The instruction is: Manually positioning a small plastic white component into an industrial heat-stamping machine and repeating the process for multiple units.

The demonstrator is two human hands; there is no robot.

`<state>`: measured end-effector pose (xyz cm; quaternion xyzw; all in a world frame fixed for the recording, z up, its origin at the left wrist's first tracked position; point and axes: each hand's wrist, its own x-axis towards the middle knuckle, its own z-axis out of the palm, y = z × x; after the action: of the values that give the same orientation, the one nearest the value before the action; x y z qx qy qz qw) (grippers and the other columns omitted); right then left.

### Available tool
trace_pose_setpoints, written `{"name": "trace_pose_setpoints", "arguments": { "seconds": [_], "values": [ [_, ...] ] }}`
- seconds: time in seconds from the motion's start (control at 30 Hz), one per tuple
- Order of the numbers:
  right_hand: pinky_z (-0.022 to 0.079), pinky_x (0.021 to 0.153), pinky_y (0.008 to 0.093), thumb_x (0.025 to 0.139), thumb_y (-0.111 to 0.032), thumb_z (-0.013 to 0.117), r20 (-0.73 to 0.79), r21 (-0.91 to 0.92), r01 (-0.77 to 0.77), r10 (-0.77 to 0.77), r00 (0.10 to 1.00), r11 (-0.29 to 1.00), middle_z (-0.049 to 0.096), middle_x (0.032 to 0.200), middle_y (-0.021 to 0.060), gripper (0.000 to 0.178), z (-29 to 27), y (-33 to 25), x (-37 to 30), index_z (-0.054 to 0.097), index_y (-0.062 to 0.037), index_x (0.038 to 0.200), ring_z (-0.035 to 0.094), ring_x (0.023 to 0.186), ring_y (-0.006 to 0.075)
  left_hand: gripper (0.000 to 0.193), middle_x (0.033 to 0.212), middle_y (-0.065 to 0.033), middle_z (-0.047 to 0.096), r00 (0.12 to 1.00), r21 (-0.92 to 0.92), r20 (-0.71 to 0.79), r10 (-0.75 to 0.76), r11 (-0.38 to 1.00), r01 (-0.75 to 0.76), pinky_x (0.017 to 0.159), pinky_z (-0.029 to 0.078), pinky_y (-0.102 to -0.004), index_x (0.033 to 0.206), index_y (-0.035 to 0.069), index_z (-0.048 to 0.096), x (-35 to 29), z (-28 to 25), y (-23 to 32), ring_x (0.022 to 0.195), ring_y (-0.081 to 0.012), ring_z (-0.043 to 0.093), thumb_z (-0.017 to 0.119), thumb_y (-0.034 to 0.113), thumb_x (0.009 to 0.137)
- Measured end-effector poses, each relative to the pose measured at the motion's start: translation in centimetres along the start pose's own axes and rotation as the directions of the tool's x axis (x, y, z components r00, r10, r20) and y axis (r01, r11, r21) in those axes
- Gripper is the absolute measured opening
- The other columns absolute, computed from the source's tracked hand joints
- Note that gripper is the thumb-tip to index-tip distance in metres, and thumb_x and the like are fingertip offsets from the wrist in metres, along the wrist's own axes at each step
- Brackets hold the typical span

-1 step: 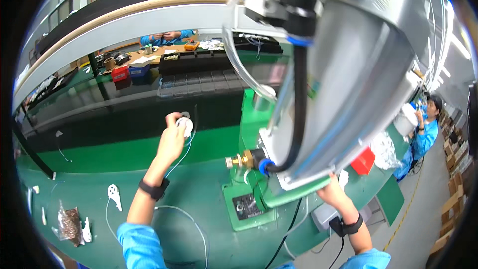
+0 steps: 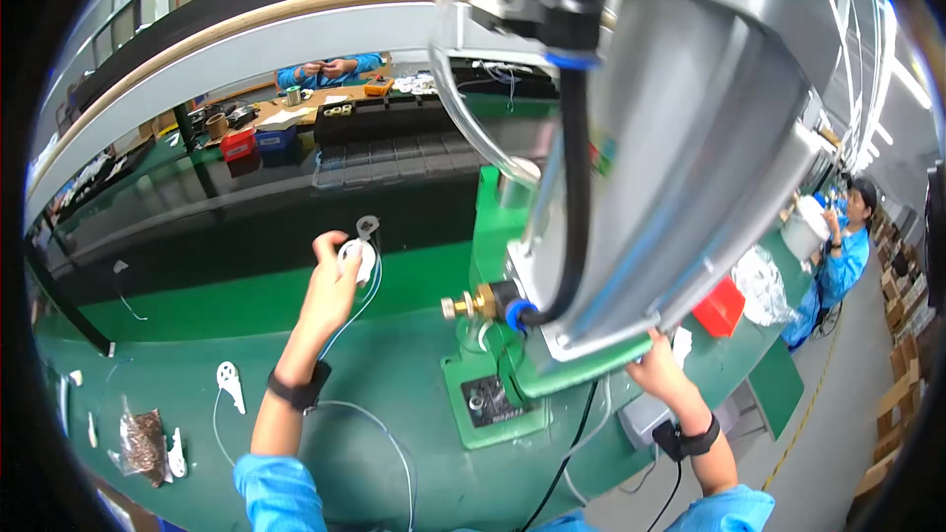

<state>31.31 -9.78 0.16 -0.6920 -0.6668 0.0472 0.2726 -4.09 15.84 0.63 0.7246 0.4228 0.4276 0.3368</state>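
Left hand point(image 2: 330, 286) grips a small white round part point(image 2: 357, 258) with its thin cable trailing below, raised over the green worktop point(image 2: 394, 414); position unchanged from the previous frame. Right hand point(image 2: 658, 366) stays pressed under the grey press housing point(image 2: 690, 167); its grip cannot be told.

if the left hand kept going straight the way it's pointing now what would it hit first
Probably the dark conveyor belt beyond the green table. The left hand, gripping a white round part, points up and away toward it; depth is unclear.
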Motion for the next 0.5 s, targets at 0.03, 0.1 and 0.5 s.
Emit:
{"name": "trace_pose_setpoints", "arguments": {
  "seconds": [0.03,0.1,0.5],
  "values": [
    [0.043,0.071,0.0381,0.073,-0.009,0.062,-0.026,0.054,-0.017,0.019,0.999,0.998,0.060,0.077,0.0127,0.013,-0.1,-1.0,0.1,0.063,-0.0038,0.085,0.057,0.075,0.0306,0.041,0.091,-0.0121,0.059,0.994,-0.080,0.055,-0.096,0.992,0.100,0.070,0.046,-0.0311,0.116,0.004,0.028,-2.9,-1.8,1.9,0.072,-0.0170,0.058,0.050,0.026,0.090],
    [0.043,0.070,0.0364,0.073,-0.009,0.062,-0.061,0.061,0.002,0.002,0.998,0.998,0.061,0.075,0.0119,0.012,-0.4,-1.3,0.0,0.063,-0.0045,0.084,0.057,0.072,0.0292,0.066,0.090,-0.0061,0.053,0.960,0.031,0.150,-0.236,0.972,0.234,0.054,0.044,-0.0217,0.116,0.008,0.023,-7.4,-5.6,5.9,0.072,-0.0108,0.053,0.072,0.019,0.074],
    [0.048,0.064,0.0310,0.074,-0.002,0.062,-0.217,0.232,0.187,-0.137,0.966,0.955,0.061,0.077,0.0102,0.010,-0.6,-4.1,-1.7,0.062,-0.0017,0.084,0.060,0.072,0.0229,0.061,0.095,-0.0103,0.040,0.922,-0.183,0.245,0.300,0.948,-0.259,0.071,0.043,-0.0288,0.101,0.007,0.026,-14.2,2.4,9.5,0.081,-0.0185,0.047,0.075,0.016,0.066]
  ]
}}
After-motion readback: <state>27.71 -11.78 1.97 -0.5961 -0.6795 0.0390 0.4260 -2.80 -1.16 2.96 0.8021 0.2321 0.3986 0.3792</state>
